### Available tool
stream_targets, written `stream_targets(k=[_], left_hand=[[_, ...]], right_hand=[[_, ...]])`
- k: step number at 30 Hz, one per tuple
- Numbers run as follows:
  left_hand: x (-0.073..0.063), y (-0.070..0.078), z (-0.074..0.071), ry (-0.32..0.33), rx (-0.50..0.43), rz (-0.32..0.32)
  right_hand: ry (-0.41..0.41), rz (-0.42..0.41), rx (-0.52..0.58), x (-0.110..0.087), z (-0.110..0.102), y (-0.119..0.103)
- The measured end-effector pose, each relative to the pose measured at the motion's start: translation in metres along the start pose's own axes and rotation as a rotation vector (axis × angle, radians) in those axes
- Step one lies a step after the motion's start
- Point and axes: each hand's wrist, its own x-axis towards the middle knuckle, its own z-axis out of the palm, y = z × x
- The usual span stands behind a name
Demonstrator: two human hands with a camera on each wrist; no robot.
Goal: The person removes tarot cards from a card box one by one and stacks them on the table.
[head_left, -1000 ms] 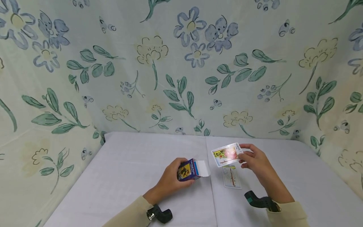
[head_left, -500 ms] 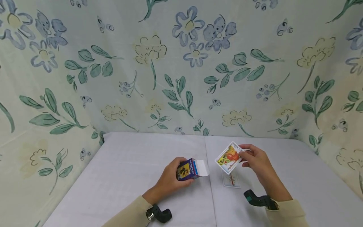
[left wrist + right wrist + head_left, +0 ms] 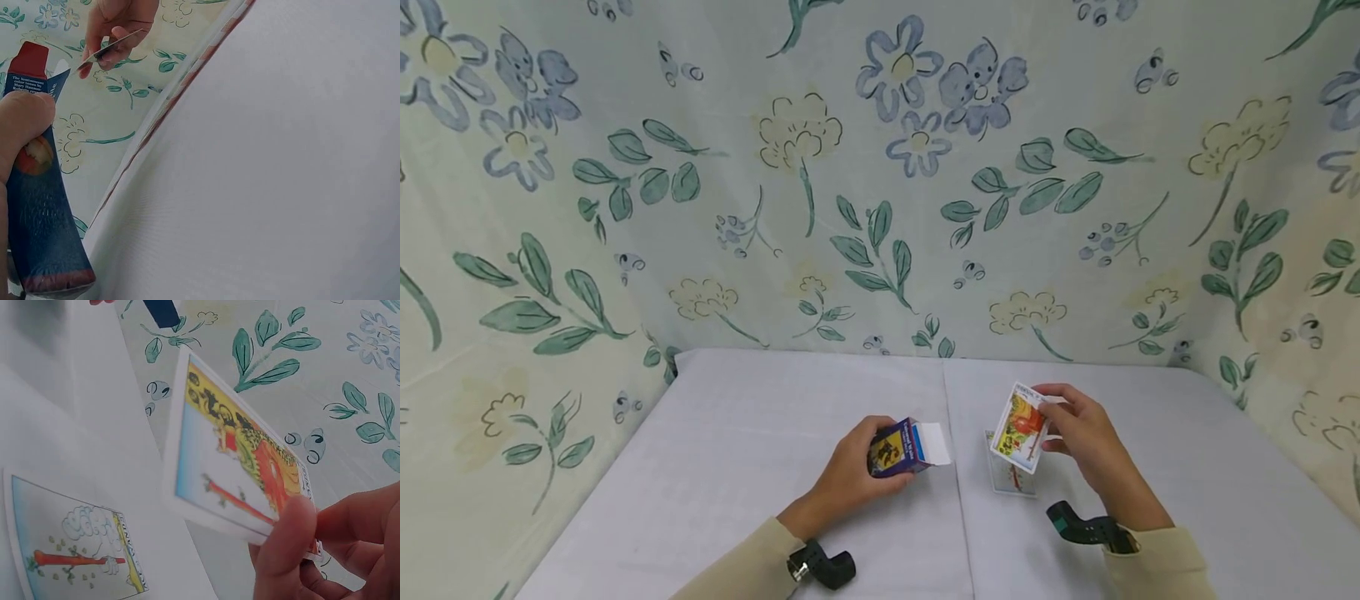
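- My right hand (image 3: pixel 1078 429) is reaching right of the box (image 3: pixel 892 450), pinching the upper card (image 3: pixel 1021 427) by its edge; my fingers behind it are partly hidden, so their exact placing is uncertain.
- My left hand (image 3: pixel 848 477) is gripping the box around its sides.
- Compared with a second ago, I am turning the upper card from nearly crosswise to steep, while the box is staying put.
- Its long axis is now running away from me, title end farthest, near end leaning boxward.
- The box's white flap (image 3: pixel 935 443) is pointing right, toward the lower card (image 3: pixel 1013 480), lying partly covered.
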Motion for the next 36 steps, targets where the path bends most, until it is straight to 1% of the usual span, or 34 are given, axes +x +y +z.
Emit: stream_targets(k=[6,12,18,24,32,36], left_hand=[[0.0,-0.001,0.0,0.001,-0.018,-0.011],[0.0,0.001,0.0,0.001,-0.029,-0.01],[0.0,0.001,0.0,0.001,-0.032,-0.01],[-0.001,0.001,-0.001,0.004,-0.026,-0.007],[0.0,0.0,0.0,0.004,-0.014,0.022],[0.0,-0.001,0.0,0.009,-0.018,0.015]], right_hand=[[-0.034,0.021,-0.047,0.004,0.002,0.005],[0.001,0.073,-0.073,0.008,0.004,0.012],[0.033,0.081,-0.087,0.009,0.003,0.019],[0.036,0.093,-0.075,0.012,0.005,0.024],[0.028,0.136,-0.137,0.013,0.011,0.031],[0.026,0.147,-0.13,0.015,0.013,0.032]])
